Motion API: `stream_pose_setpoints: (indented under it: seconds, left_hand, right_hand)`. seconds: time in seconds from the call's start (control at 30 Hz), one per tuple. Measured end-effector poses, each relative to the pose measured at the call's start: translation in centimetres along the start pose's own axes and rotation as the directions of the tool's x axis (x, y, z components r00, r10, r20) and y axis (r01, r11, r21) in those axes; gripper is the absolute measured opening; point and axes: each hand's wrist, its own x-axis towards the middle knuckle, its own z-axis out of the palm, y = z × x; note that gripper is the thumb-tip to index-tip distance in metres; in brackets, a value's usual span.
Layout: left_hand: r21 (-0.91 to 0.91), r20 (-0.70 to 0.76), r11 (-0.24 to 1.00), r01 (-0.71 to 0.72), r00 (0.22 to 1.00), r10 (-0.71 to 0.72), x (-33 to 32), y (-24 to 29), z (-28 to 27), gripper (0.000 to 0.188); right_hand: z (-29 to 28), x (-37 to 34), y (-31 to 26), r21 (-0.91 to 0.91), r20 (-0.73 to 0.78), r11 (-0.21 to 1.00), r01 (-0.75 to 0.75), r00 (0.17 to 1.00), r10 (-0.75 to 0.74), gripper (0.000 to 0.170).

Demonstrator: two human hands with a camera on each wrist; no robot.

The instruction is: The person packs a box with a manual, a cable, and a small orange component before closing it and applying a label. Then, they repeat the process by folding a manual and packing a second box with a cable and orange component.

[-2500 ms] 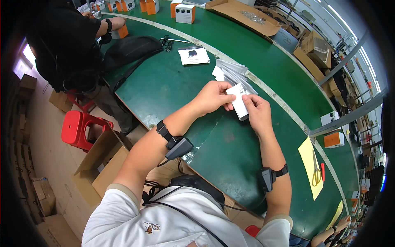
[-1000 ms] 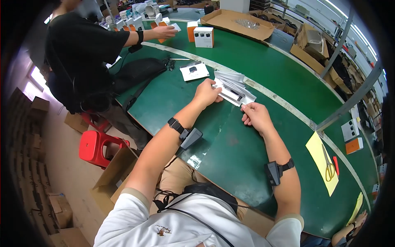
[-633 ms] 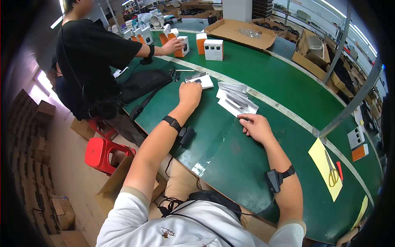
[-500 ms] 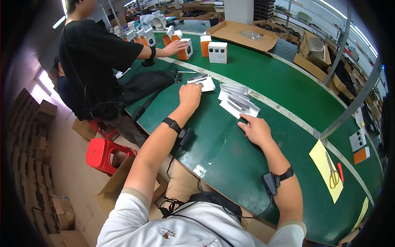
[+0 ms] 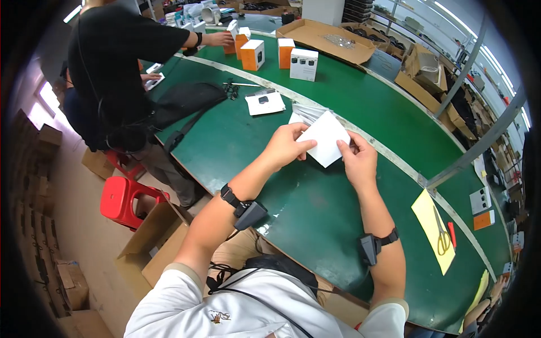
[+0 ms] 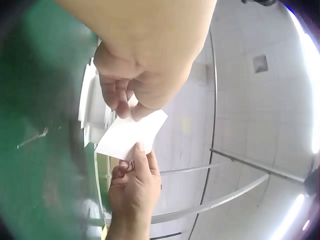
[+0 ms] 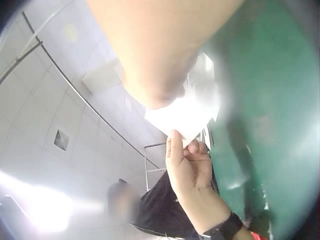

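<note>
A blank white square of paper (image 5: 326, 138) is held up between both hands over the table. My left hand (image 5: 286, 147) pinches its left corner, thumb on top. At the opposite side my right hand (image 5: 360, 160) grips it between thumb and fingers. In the left wrist view the paper (image 6: 132, 132) looks thin and slightly bent, spanning the two hands. Behind it, partly covered, lies a fanned pile of white folded leaflets (image 5: 307, 112). Farther left rests a stack of white cards (image 5: 266, 103), the top one printed with a black device.
Orange and white boxes (image 5: 304, 64) stand on the far green table, where another person (image 5: 121, 62) reaches. A black bag (image 5: 189, 101) lies to the left. Scissors (image 5: 442, 236) and a red pen-like tool (image 5: 452, 235) rest by yellow paper (image 5: 425, 211). A red stool (image 5: 121, 203) is at left.
Earlier both hands held a folded leaflet, which went down onto the pile. My left hand reached to the printed card stack, then came back; now both hands hold a white square of paper.
</note>
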Motion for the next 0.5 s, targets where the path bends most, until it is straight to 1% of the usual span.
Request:
stream_pose_setpoints:
  seconds: [0.03, 0.07, 0.1, 0.13, 0.17, 0.2, 0.23, 0.27, 0.3, 0.33, 0.4, 0.43, 0.47, 0.5]
  left_hand:
    - [-0.054, 0.015, 0.996, 0.069, 0.998, -0.069, 0.1, -0.6, -0.2, 0.025]
    - [-0.070, 0.017, 0.995, 0.072, 0.997, -0.071, 0.3, -1.3, -0.3, 0.025]
    - [-0.108, -0.012, 0.992, 0.060, 0.998, -0.062, 0.4, -1.7, -0.5, 0.025]
    - [-0.144, -0.046, 0.988, 0.049, 0.997, -0.056, 0.4, -2.1, -0.9, 0.025]
    - [-0.194, -0.003, 0.978, 0.078, 0.997, -0.080, 0.6, -2.4, -1.5, 0.029]
    - [-0.202, -0.011, 0.976, 0.080, 0.996, -0.083, 0.5, -2.6, -1.6, 0.029]
    - [-0.291, 0.040, 0.954, 0.068, 0.997, -0.059, 0.5, -2.7, -1.7, 0.030]
    - [-0.377, 0.089, 0.924, 0.061, 0.996, -0.029, 0.5, -2.8, -1.8, 0.032]
    - [-0.365, 0.163, 0.929, 0.058, 0.987, 0.003, 0.2, -2.1, -1.9, 0.036]
    - [-0.370, 0.159, 0.927, 0.059, 0.987, 0.001, 0.2, -2.1, -1.9, 0.036]
    - [-0.334, 0.130, 0.941, 0.048, 0.991, -0.004, 0.2, -2.2, -1.9, 0.039]
    - [-0.317, 0.070, 0.948, 0.042, 0.997, -0.021, 0.4, -2.6, -1.8, 0.038]
    - [-0.321, 0.066, 0.946, 0.044, 0.998, -0.024, 0.5, -2.8, -2.0, 0.038]
    - [-0.228, 0.020, 0.973, 0.020, 1.000, -0.016, 0.5, -2.7, -2.0, 0.035]
  right_hand:
    - [0.1, -0.2, -0.4, -0.135, -0.046, 0.983, 0.123, 0.990, -0.130, 0.027]
    - [0.2, -0.2, -0.6, -0.268, -0.066, 0.934, 0.236, 0.963, -0.263, 0.024]
    - [0.2, -0.1, -0.6, -0.278, -0.053, 0.916, 0.288, 0.948, -0.314, 0.019]
    - [0.3, -0.2, -0.8, -0.285, -0.040, 0.915, 0.285, 0.950, -0.308, 0.019]
    - [0.6, -0.4, -1.1, -0.263, -0.024, 0.919, 0.293, 0.950, -0.310, 0.021]
    - [0.8, -0.4, -1.3, -0.239, -0.011, 0.923, 0.303, 0.949, -0.314, 0.025]
    - [0.9, -0.5, -1.3, -0.240, -0.002, 0.922, 0.304, 0.949, -0.314, 0.025]
    - [0.9, -0.7, -1.2, -0.401, 0.079, 0.797, 0.452, 0.883, -0.462, 0.030]
    - [1.0, -0.9, -1.3, -0.531, 0.187, 0.621, 0.577, 0.794, -0.578, 0.037]
    - [1.3, -0.9, -1.4, -0.530, 0.193, 0.621, 0.578, 0.795, -0.575, 0.037]
    - [1.8, -1.2, -1.8, -0.568, 0.274, 0.488, 0.663, 0.711, -0.648, 0.047]
    - [1.8, -1.2, -1.8, -0.571, 0.321, 0.462, 0.679, 0.703, -0.635, 0.040]
    - [1.8, -1.2, -1.8, -0.568, 0.327, 0.462, 0.681, 0.702, -0.632, 0.040]
    - [1.9, -1.3, -2.0, -0.494, 0.325, 0.560, 0.665, 0.739, -0.590, 0.036]
